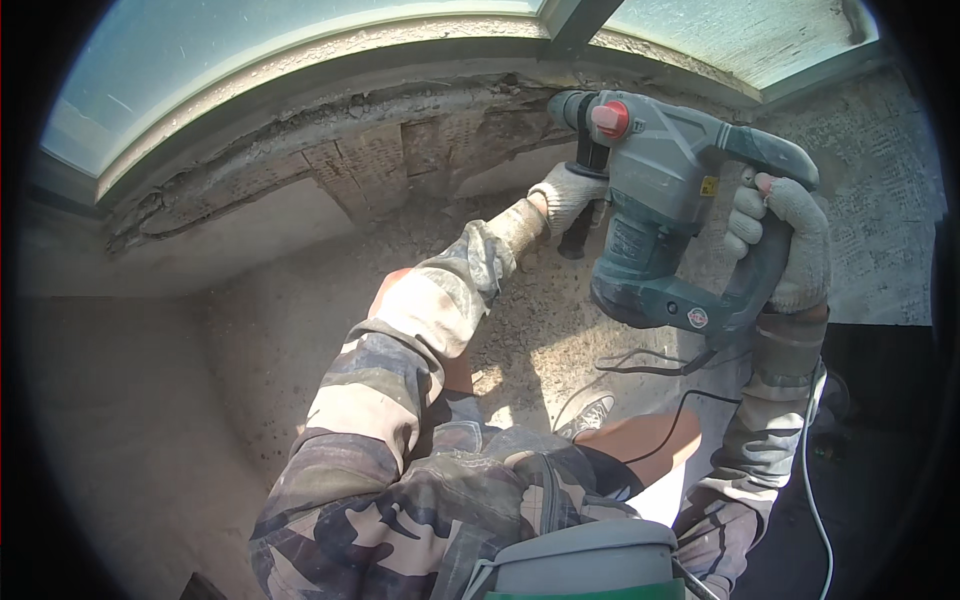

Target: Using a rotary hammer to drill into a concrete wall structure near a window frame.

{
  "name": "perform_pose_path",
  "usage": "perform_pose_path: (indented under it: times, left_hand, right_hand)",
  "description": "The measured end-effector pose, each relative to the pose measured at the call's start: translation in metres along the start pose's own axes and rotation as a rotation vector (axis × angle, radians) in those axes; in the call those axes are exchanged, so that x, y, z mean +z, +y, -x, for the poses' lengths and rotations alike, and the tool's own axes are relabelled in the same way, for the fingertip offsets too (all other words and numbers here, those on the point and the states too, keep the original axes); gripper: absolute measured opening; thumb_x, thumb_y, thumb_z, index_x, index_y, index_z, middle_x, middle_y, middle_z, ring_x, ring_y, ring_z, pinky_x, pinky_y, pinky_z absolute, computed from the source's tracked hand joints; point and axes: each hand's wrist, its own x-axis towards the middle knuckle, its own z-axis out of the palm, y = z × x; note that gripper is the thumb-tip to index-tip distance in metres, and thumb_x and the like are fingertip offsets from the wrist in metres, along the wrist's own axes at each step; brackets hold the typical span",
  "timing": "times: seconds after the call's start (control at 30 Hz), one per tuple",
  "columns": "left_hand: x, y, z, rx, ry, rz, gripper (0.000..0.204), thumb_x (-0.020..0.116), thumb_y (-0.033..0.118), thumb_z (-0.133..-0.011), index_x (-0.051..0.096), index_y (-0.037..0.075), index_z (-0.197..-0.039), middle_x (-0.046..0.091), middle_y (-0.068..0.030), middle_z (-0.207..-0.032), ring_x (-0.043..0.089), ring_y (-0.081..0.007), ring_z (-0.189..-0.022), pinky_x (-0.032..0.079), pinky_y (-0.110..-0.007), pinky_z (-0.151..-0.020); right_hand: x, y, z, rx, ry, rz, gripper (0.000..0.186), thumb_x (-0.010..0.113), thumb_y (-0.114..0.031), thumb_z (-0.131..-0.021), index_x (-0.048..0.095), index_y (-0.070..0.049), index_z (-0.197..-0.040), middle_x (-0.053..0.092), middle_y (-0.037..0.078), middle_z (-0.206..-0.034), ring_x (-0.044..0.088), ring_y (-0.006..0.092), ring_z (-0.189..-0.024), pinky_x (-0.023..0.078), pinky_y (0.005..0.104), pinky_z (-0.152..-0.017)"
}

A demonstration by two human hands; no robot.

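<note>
"Fingers (745,222) of the right hand (800,240): position?"

"Curled closed around the rotary hammer (655,160)'s rear grip (768,262)."

"Left hand (568,192)?"

"Closed around its side handle (575,241)."

"Tool location?"

"From here: nose (563,107) near the broken ledge (340,125) below the window (250,50)."

A dusty window ran along the top, its bluish left pane (260,75) and paler, smudged right pane (740,40) parted by a grey frame bar (578,24). Beneath it, a broken masonry ledge (290,130) showed a rough, crumbling edge, with brownish bricks (365,165) laid bare and smoother pale plaster (285,217) lower down. To the right stood a grey, scored wall (870,200), with deep shadow below it. The dusty concrete floor (270,350) was strewn with grit (515,325), and a patch of sunlight (575,365) lay across it.
</note>
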Motion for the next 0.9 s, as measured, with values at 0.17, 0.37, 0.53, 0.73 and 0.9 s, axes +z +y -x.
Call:
perform_pose_path:
  times: [0.17, 0.37, 0.53, 0.73, 0.9]
  left_hand:
    - [0.014, 0.007, 0.012, 0.088, -0.099, 0.201, 0.019, 0.069, 0.021, -0.081, 0.063, 0.004, -0.080, 0.060, -0.0060, -0.068, 0.061, -0.0169, -0.062, 0.051, -0.031, -0.059]
    - [0.034, 0.005, 0.027, 0.135, -0.153, 0.036, 0.019, 0.070, 0.021, -0.082, 0.065, 0.003, -0.084, 0.062, -0.0051, -0.070, 0.062, -0.0158, -0.064, 0.052, -0.031, -0.062]
    - [0.015, -0.020, 0.015, 0.002, 0.016, -0.023, 0.041, 0.067, 0.038, -0.089, 0.066, 0.002, -0.107, 0.070, -0.0092, -0.088, 0.066, -0.0166, -0.076, 0.051, -0.032, -0.068]
    - [-0.010, -0.033, 0.004, 0.020, 0.010, 0.119, 0.044, 0.064, 0.040, -0.091, 0.063, 0.002, -0.114, 0.068, -0.0104, -0.096, 0.065, -0.0176, -0.084, 0.051, -0.033, -0.074]
    - [0.001, -0.034, 0.007, 0.053, -0.030, 0.120, 0.045, 0.063, 0.041, -0.092, 0.060, 0.003, -0.116, 0.067, -0.0106, -0.100, 0.064, -0.0182, -0.087, 0.051, -0.033, -0.076]
  right_hand:
    - [0.002, -0.020, 0.014, 0.002, -0.016, 0.104, 0.028, 0.063, -0.021, -0.088, 0.055, -0.002, -0.107, 0.051, 0.002, -0.083, 0.050, 0.0102, -0.069, 0.047, 0.0254, -0.061]
    - [-0.005, -0.003, 0.083, -0.103, 0.030, 0.011, 0.036, 0.060, -0.018, -0.083, 0.052, 0.004, -0.110, 0.047, 0.001, -0.077, 0.047, 0.0113, -0.065, 0.042, 0.0272, -0.059]
    - [0.001, 0.052, 0.084, -0.158, 0.058, 0.270, 0.019, 0.060, -0.010, -0.073, 0.060, 0.003, -0.087, 0.057, 0.007, -0.066, 0.056, 0.0162, -0.059, 0.047, 0.0302, -0.057]
    - [0.022, 0.063, 0.065, -0.148, -0.016, 0.422, 0.008, 0.066, -0.009, -0.077, 0.065, 0.000, -0.078, 0.060, 0.004, -0.063, 0.058, 0.0129, -0.058, 0.046, 0.0261, -0.056]
    - [0.028, 0.038, 0.078, -0.097, -0.008, 0.457, 0.012, 0.070, -0.011, -0.078, 0.067, 0.000, -0.083, 0.060, 0.002, -0.063, 0.059, 0.0112, -0.057, 0.047, 0.0258, -0.056]
